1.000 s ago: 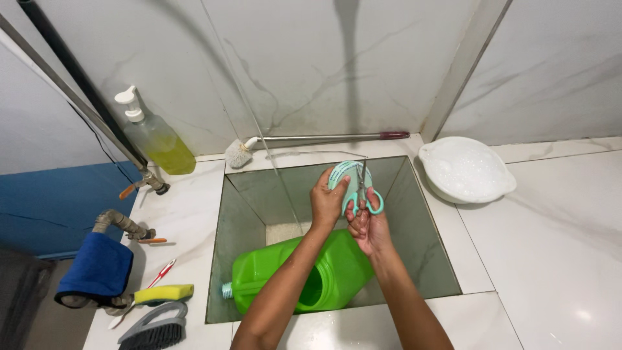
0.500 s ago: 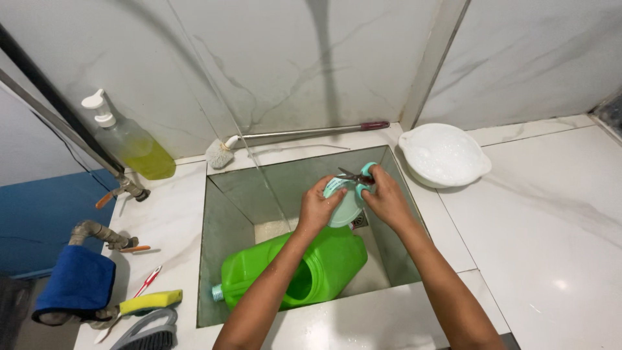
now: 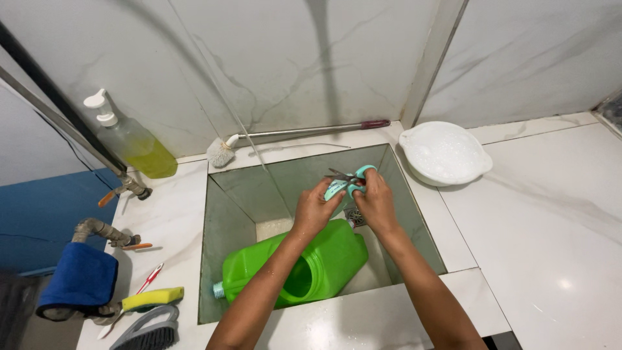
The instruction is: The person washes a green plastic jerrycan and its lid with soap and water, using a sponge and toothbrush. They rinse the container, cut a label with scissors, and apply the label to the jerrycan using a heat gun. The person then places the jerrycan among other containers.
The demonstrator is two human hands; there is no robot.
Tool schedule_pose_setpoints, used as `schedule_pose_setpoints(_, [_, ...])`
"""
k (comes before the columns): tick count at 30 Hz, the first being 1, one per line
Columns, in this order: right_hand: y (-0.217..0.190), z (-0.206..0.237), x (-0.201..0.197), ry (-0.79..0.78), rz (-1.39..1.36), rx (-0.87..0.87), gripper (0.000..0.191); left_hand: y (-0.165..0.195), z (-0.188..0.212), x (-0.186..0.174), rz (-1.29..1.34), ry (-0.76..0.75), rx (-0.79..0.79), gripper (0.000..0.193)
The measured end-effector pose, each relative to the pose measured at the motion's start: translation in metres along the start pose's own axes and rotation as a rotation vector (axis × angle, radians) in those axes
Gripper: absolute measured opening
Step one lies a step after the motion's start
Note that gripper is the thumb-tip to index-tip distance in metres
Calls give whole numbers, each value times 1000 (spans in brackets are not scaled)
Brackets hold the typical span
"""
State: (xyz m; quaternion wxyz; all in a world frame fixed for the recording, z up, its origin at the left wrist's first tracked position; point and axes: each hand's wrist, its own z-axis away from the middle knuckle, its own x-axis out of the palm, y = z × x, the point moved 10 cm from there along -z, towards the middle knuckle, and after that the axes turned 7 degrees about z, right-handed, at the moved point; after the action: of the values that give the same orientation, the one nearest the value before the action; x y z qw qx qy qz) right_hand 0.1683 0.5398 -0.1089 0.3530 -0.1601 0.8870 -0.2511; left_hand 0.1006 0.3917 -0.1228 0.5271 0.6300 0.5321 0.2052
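Scissors (image 3: 346, 183), teal-handled, are gripped above the sunken sink (image 3: 240, 194): left hand (image 3: 316, 207) closed on the handles, right hand (image 3: 374, 202) closed alongside. Green jug (image 3: 324, 259) lies at 6 o'clock below them

White marble walls (image 3: 311, 58), pale countertop (image 3: 557, 227)

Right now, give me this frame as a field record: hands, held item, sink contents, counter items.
left hand: on the scissors' teal handles
right hand: also gripping the scissors
scissors: held over the sink, blades pointing left
sink: sunken square basin, drain grate partly visible
green jug: lying on its side in the sink, side cut open
white bowl: on counter, right of sink
soap bottle: pump type, yellow liquid, against the wall, left
brush: long-handled, behind the sink
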Motion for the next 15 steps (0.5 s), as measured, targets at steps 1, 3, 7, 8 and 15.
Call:
schedule_pose_setpoints(1, [5,1,1,7,-28,35,31,3,0,-2,-6,6,36,36])
schedule_pose_setpoints(3, [14,3,5,16,-74,70,32,4,-1,-3,12,-17,63,38])
schedule_pose_setpoints(7, [38,4,11,5,-104,108,36,0,-4,-8,44,-120,78,39])
schedule_pose_setpoints(8, [45,4,11,0,-97,124,37,0,-5,-11,35,-145,97,40])
schedule_pose_setpoints(15, [34,-1,10,-138,-425,110,31,-8,-8,-39,78,-15,58,37])
